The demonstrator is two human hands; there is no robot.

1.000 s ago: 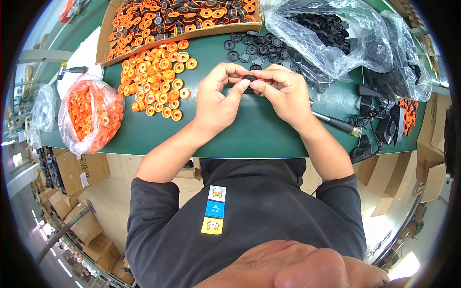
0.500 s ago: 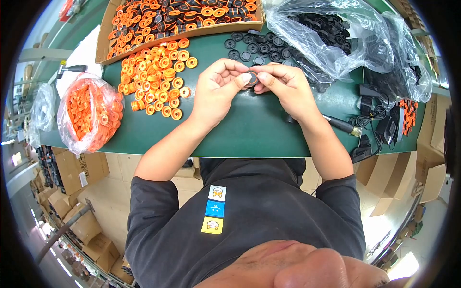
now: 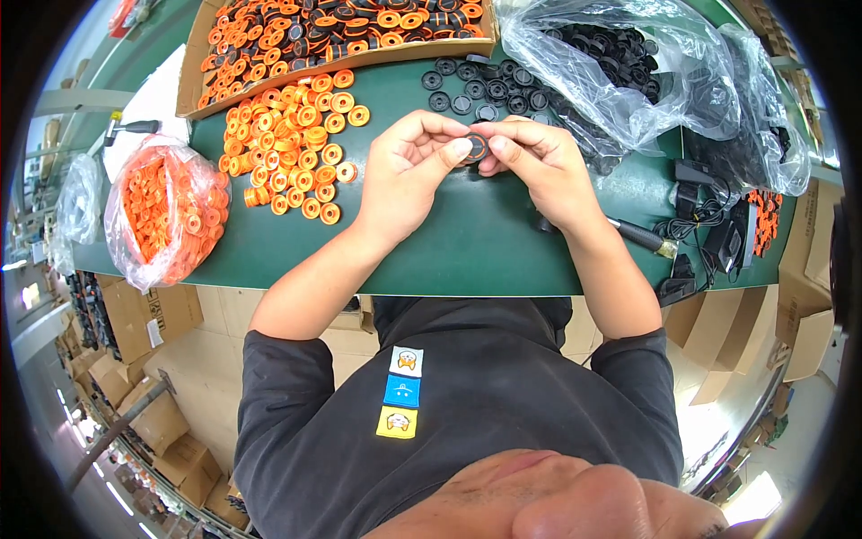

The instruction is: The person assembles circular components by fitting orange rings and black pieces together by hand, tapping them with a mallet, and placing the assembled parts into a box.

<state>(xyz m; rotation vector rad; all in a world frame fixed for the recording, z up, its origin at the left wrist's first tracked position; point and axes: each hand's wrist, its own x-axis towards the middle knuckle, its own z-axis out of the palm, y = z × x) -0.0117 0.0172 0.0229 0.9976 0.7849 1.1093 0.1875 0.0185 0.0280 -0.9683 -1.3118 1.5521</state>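
Between my two hands, above the green tabletop, is a small round black cap with a thin orange ring [image 3: 476,147]. My left hand [image 3: 415,166] pinches its left side with thumb and fingers. From the other side my right hand [image 3: 540,162] grips it the same way, thumb near the rim. My fingers hide the cap's underside. Left of my hands lies a loose pile of orange round parts [image 3: 310,139]. Just beyond them black round caps [image 3: 494,87] are scattered on the table.
A cardboard box [image 3: 359,59] of orange-and-black parts stands at the far side. Orange parts fill a plastic bag [image 3: 166,211] on the left. A clear bag [image 3: 620,90] holds black caps at far right. A hammer-like tool's handle [image 3: 637,235] and black cables [image 3: 705,216] lie right.
Both hands stay closed on the cap and have shifted very slightly to the right. The cap's ringed face now shows a little more fully.
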